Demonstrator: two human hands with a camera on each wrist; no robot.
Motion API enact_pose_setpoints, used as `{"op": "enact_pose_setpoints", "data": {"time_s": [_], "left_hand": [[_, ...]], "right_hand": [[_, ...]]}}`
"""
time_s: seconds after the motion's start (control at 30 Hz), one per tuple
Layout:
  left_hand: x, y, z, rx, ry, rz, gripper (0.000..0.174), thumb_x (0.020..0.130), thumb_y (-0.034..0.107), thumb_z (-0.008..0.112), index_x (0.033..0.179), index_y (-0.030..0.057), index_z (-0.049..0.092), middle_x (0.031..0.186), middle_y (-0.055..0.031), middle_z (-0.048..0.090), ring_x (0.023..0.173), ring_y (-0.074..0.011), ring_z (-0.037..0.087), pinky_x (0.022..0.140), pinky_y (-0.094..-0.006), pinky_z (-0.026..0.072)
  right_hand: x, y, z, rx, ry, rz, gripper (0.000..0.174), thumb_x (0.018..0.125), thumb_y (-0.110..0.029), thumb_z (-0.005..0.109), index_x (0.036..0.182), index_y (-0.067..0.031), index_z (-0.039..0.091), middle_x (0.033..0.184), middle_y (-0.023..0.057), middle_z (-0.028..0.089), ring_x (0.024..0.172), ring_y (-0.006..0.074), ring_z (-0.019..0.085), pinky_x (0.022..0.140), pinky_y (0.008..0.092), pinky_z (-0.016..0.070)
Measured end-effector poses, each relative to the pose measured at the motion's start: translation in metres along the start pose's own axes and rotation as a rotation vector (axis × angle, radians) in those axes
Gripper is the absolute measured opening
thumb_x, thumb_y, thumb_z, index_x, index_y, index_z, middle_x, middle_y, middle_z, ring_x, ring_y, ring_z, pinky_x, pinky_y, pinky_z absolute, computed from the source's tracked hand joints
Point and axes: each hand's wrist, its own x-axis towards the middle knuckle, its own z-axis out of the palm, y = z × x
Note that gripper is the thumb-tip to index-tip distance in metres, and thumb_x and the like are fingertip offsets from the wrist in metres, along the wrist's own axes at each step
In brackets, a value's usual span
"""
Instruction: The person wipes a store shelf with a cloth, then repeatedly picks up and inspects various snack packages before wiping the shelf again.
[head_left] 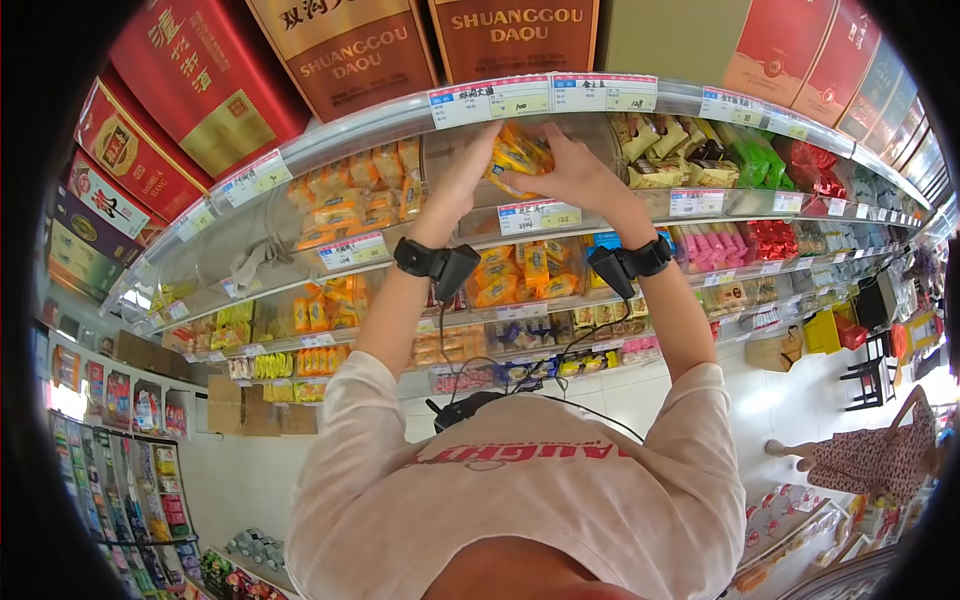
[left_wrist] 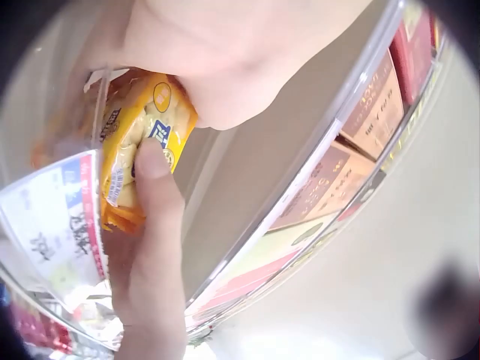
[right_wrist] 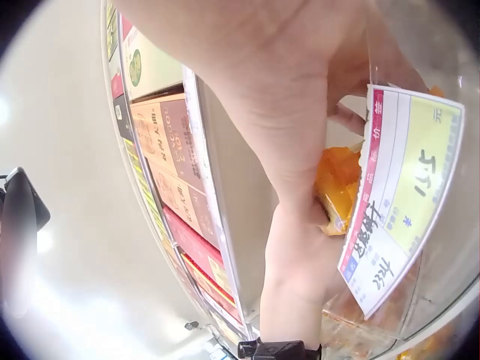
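Within the upper shelf bin, both hands hold a small bunch of orange-and-yellow wrapped snack packets [head_left: 520,152] between them. My left hand [head_left: 474,172] grips the bunch from the left side, its fingertips hidden under the upper shelf's edge. From the right, my right hand [head_left: 585,178] holds the same bunch, thumb along its near side. In the left wrist view, the right thumb lies across the front of a clear-and-yellow snack packet [left_wrist: 150,146]. A price label [right_wrist: 405,187] partly covers the packets in the right wrist view.
Similar orange packets [head_left: 360,190] fill the bin at left; cream-and-brown packets [head_left: 665,150] are at right. Clear shelf fronts carry price labels [head_left: 540,217]. Boxed bottles [head_left: 340,60] stand on the shelf above. Cables [head_left: 500,375] hang from the wrist cameras. Another person [head_left: 860,460] is behind at right.
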Motion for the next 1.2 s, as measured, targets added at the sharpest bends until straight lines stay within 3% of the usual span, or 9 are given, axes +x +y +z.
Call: {"op": "enact_pose_setpoints", "data": {"time_s": [0.1,0.2,0.33,0.47,0.53,0.73,0.87,1.07,1.2], "left_hand": [[0.0,0.0,-0.001,0.205,-0.122,0.064,0.068,0.102,0.055,0.059,0.139,-0.0017,0.058,0.131,-0.0141,0.065,0.124,-0.026,0.061,0.102,-0.0385,0.0473],[-0.012,0.005,0.006,0.579,-0.007,0.3,0.064,0.103,0.049,0.057,0.133,-0.0072,0.059,0.136,-0.0275,0.06,0.123,-0.0381,0.061,0.104,-0.0438,0.0472],[-0.057,0.016,0.016,0.787,0.213,0.779,0.038,0.1,0.035,0.066,0.119,0.0018,0.07,0.117,-0.0203,0.068,0.114,-0.039,0.064,0.097,-0.0426,0.0506],[-0.091,0.005,0.005,0.853,0.107,0.761,0.025,0.094,0.021,0.074,0.108,0.001,0.072,0.114,-0.0184,0.068,0.108,-0.0376,0.066,0.093,-0.0426,0.052],[-0.099,-0.004,0.002,0.903,0.091,0.734,0.028,0.094,0.023,0.074,0.111,0.0004,0.071,0.115,-0.0176,0.068,0.109,-0.0374,0.065,0.093,-0.0441,0.0512],[-0.109,-0.015,-0.006,1.126,0.117,0.876,0.047,0.094,0.033,0.073,0.125,-0.0016,0.065,0.121,-0.0162,0.066,0.112,-0.0353,0.06,0.098,-0.0454,0.0449],[-0.107,-0.025,-0.006,1.167,0.145,0.928,0.053,0.095,0.036,0.071,0.127,-0.0049,0.062,0.124,-0.0175,0.065,0.113,-0.0341,0.057,0.101,-0.0449,0.0411],[-0.108,-0.028,-0.009,1.136,0.111,0.917,0.051,0.096,0.035,0.07,0.125,-0.0062,0.062,0.125,-0.0174,0.063,0.111,-0.0332,0.056,0.101,-0.0456,0.0395],[-0.11,-0.029,-0.009,1.12,0.124,0.917,0.051,0.095,0.034,0.07,0.125,-0.0059,0.062,0.124,-0.0168,0.063,0.107,-0.0324,0.055,0.1,-0.0463,0.0398]], "right_hand": [[-0.001,-0.005,-0.002,-0.095,-0.028,0.094,0.103,0.072,-0.066,0.078,0.14,0.0069,0.052,0.121,0.0322,0.067,0.115,0.0408,0.069,0.098,0.0432,0.0552],[0.006,0.009,0.008,-0.147,-0.02,0.127,0.105,0.068,-0.066,0.078,0.139,0.0061,0.053,0.122,0.0326,0.068,0.116,0.0432,0.068,0.099,0.0443,0.0551],[0.014,0.017,0.021,-0.329,0.021,0.206,0.1,0.068,-0.065,0.078,0.137,0.0036,0.056,0.127,0.032,0.066,0.121,0.044,0.064,0.1,0.0461,0.0542],[0.027,0.029,0.029,-0.417,-0.077,0.125,0.094,0.07,-0.062,0.077,0.138,0.0,0.059,0.131,0.0293,0.064,0.124,0.0434,0.062,0.102,0.0475,0.0526],[0.029,0.007,0.023,-0.497,-0.156,0.13,0.086,0.073,-0.054,0.076,0.14,-0.0028,0.059,0.13,0.0264,0.065,0.123,0.0443,0.062,0.103,0.0476,0.0518],[0.051,0.005,0.007,-0.572,-0.454,0.093,0.09,0.069,-0.064,0.078,0.136,-0.0058,0.063,0.129,0.0253,0.066,0.125,0.0384,0.062,0.104,0.0449,0.0504],[0.05,0.001,-0.017,-0.45,-0.394,0.098,0.089,0.073,-0.05,0.079,0.149,-0.0121,0.054,0.145,0.0212,0.059,0.131,0.0355,0.058,0.109,0.0408,0.047],[0.075,0.032,-0.008,-0.47,-0.654,0.025,0.097,0.067,-0.048,0.085,0.152,-0.0164,0.049,0.13,0.0184,0.067,0.11,0.0301,0.069,0.087,0.0389,0.0595],[0.084,0.002,-0.007,-0.489,-0.786,0.117,0.091,0.066,-0.041,0.085,0.146,-0.013,0.051,0.115,0.0176,0.07,0.106,0.0307,0.067,0.088,0.0415,0.0552]]}}
